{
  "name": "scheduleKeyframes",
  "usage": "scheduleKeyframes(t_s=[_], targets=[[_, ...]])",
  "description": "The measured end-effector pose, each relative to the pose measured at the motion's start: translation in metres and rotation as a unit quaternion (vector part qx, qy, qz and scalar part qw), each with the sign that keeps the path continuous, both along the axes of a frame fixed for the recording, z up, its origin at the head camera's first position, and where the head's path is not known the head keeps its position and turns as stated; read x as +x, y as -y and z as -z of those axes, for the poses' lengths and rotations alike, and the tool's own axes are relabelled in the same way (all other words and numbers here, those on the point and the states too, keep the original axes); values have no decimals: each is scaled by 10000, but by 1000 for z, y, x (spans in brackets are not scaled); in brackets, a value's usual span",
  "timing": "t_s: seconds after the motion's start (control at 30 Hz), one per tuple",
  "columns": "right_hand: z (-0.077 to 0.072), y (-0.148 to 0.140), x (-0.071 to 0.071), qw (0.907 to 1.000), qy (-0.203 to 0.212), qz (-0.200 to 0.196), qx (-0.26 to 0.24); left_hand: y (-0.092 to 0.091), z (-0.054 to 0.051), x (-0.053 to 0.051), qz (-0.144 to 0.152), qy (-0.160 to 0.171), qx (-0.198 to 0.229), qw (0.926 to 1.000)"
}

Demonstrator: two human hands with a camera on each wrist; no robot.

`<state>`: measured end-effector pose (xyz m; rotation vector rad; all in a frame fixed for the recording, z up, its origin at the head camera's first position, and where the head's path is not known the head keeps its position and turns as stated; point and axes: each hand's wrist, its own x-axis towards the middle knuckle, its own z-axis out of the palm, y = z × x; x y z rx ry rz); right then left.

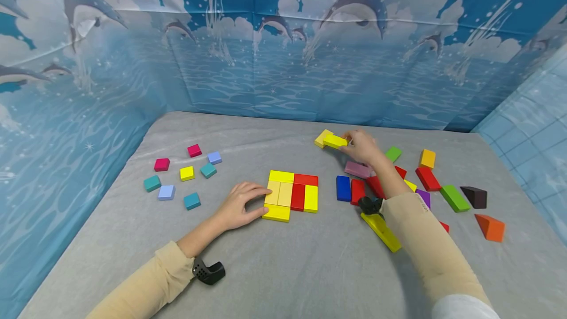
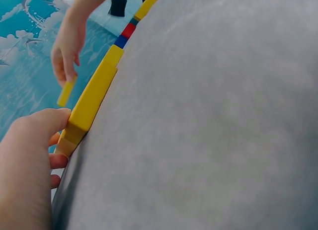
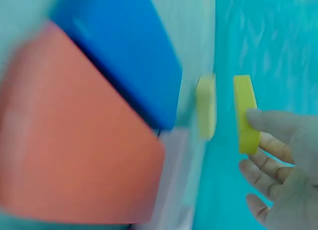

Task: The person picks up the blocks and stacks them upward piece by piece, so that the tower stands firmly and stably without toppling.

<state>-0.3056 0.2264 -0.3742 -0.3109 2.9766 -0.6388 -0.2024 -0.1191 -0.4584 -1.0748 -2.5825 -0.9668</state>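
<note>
My right hand (image 1: pixel 361 147) pinches a bright yellow block (image 1: pixel 334 141) by one end, near a pale yellow block (image 1: pixel 323 138) at the back. The right wrist view shows the held block (image 3: pixel 245 113) apart from the pale one (image 3: pixel 205 107). At the centre, yellow, pale yellow and red blocks lie side by side in a flat group (image 1: pixel 304 179). My left hand (image 1: pixel 241 206) touches the group's left side with thumb and fingertips. The left wrist view shows thumb and fingers at the end of a yellow block (image 2: pixel 92 101).
On the left lie several small blocks, among them a teal one (image 1: pixel 192 201) and a small yellow one (image 1: pixel 187 173). Around my right forearm are a blue block (image 1: pixel 343 188), a long yellow block (image 1: pixel 382 232), a green block (image 1: pixel 455 198) and an orange wedge (image 1: pixel 490 227). A dolphin-print curtain (image 1: pixel 266 73) hangs behind.
</note>
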Motion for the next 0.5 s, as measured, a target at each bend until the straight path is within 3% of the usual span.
scheduleKeyframes(t_s=[0.13,0.3,0.5], targets=[[-6,16,31,9972,-266,-604,-356,0,-1,0,4,1,-17,10000],[-1,34,76,9849,-425,-1396,-933,0,0,-1,35,-37,43,10000],[10,46,117,9767,-400,-1890,-939,1,1,-1,61,-57,57,9999]])
